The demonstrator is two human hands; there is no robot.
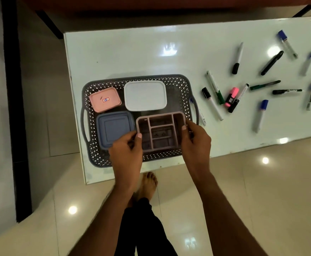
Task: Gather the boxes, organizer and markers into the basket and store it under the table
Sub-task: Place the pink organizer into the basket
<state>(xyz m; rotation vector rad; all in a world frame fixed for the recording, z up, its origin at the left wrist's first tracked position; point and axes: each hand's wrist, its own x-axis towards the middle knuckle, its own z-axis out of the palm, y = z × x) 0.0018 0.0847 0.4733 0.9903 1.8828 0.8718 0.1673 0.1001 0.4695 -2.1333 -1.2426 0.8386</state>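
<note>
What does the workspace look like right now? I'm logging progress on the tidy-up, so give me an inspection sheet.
Surface: glossy white table with light glare.
Job's things: grey basket holds pink box, white box, blue box; organizer is being set into its near right corner. Markers lie scattered on the table right of the basket.
Clutter: nothing seen.
Hands: left hand and right hand grip the organizer's sides.
Cables: nothing seen.
Surroundings: tiled floor, dark furniture behind.
</note>
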